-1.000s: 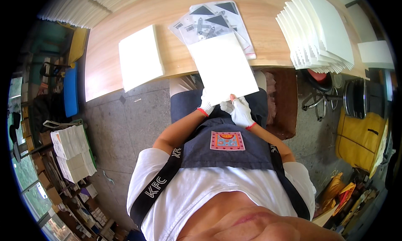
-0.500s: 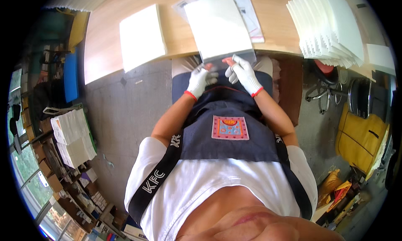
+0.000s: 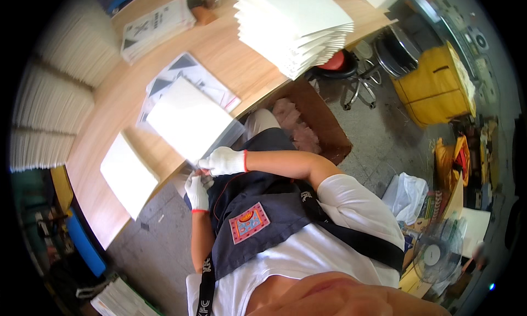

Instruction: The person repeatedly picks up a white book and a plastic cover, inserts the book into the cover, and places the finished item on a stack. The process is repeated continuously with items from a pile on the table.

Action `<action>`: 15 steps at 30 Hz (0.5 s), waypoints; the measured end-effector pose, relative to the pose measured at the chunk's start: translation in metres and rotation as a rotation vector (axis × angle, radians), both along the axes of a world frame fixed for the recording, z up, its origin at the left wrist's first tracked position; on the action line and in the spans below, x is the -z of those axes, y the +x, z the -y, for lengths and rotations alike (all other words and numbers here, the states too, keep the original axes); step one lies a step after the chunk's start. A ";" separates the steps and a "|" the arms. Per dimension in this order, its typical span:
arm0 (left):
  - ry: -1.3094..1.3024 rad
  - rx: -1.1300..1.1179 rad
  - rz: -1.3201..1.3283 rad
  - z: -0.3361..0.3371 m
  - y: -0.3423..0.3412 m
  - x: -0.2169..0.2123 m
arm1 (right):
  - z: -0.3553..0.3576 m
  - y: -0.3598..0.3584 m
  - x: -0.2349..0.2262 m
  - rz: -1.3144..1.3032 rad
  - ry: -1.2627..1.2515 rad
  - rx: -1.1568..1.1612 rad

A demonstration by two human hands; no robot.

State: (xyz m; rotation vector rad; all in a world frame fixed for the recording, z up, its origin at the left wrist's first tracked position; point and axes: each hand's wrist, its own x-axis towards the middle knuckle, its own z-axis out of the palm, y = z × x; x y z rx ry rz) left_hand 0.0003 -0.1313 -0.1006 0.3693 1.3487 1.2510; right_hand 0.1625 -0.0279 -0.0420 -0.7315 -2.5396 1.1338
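A white booklet or block of paper [image 3: 189, 118] lies at the table's near edge, inside a clear plastic bag [image 3: 226, 139] whose loose end sticks out toward me. Both hands wear white gloves with red cuffs and bare fingertips. My right hand [image 3: 224, 161] is closed, pinching the bag's loose end near its left corner. Close beside it, my left hand [image 3: 198, 191] has its fingers curled at the same corner; the fingertips are partly hidden. Under the bagged paper lie printed grey-and-white plastic bags [image 3: 218, 94]. Another white booklet [image 3: 129, 174] rests to the left.
A tall fanned pile of white booklets [image 3: 296, 28] stands on the table's right part. Dense paper stacks [image 3: 52, 105] line the far left. A printed packet [image 3: 156, 30] lies at the back. Below are a brown box [image 3: 321, 121], a wheeled chair [image 3: 359, 77] and a yellow bag [image 3: 436, 88].
My view has swung to the right, so the table now appears slanted. Both hands have drawn together at the left corner of the bag's loose end.
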 end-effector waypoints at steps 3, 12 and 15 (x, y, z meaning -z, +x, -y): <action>-0.009 -0.010 -0.013 0.001 0.005 -0.012 | -0.022 0.066 -0.008 -0.391 -0.628 0.574; 0.525 0.099 -1.417 0.002 -0.007 -0.026 | -0.001 0.324 0.098 1.065 0.117 0.292; 0.698 0.119 -1.847 -0.008 0.004 -0.032 | -0.017 0.221 0.014 0.490 0.243 0.631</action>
